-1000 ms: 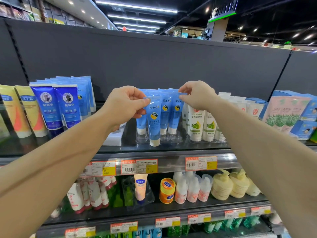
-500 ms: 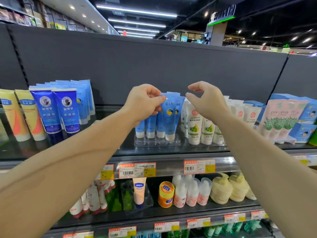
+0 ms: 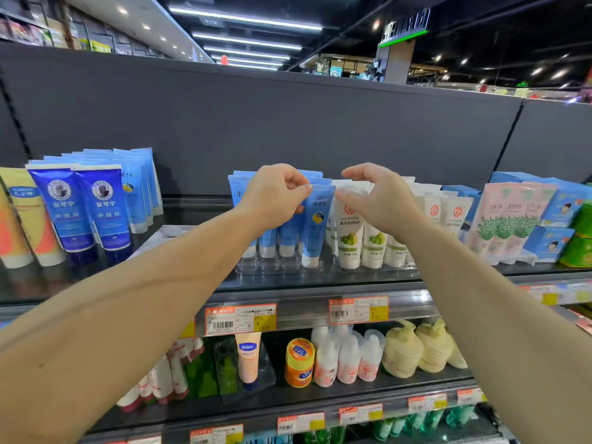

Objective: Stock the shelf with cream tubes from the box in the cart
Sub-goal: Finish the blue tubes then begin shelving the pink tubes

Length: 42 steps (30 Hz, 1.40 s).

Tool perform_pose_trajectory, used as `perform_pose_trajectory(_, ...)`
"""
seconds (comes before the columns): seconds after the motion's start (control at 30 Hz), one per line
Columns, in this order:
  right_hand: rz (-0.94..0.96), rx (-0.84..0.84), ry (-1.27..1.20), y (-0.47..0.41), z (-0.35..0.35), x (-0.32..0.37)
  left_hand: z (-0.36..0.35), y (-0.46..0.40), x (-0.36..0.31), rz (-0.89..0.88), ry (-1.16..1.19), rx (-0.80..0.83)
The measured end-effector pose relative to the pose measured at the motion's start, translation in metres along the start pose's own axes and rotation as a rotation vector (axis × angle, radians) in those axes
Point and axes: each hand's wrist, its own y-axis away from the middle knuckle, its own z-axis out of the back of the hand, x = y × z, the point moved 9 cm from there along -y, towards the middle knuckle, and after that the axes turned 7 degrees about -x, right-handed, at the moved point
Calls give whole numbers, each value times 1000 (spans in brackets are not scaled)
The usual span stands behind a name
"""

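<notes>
Light blue cream tubes (image 3: 315, 225) stand cap down in a row on the top shelf (image 3: 304, 288), inside a clear plastic holder (image 3: 272, 267). My left hand (image 3: 275, 193) pinches the top seam of the front tube at the right end of the row. My right hand (image 3: 381, 200) hovers just right of that tube with fingers apart and nothing in it, the thumb close to the tube's upper corner. The cart and the box are out of view.
White tubes with a green fruit print (image 3: 349, 238) stand directly right of the blue row. Dark blue tubes (image 3: 83, 209) stand at the left, pink tubes (image 3: 506, 219) at the right. An orange jar (image 3: 299, 363) and bottles fill the shelf below.
My left hand has carried a blue tube up and right into the front of the row. My right hand has let go of the tube tops and spread its fingers.
</notes>
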Motion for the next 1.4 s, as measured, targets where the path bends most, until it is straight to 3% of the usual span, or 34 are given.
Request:
perform_pose_trajectory(0.17,30,28,51,3,-6,8,-2,1,-8,-62,-49,20)
perform_pose_trajectory(0.83,84,33,43,10,-6,46,37,24,-6,36,-13,47)
perform_pose_trajectory(1.07,158,81,-29,22,-34,102,107,54,-2,45,-25,-65)
perform_pose_trajectory(1.4,359,351,-162,107,-178,288,314,157,67,97,-473,-278)
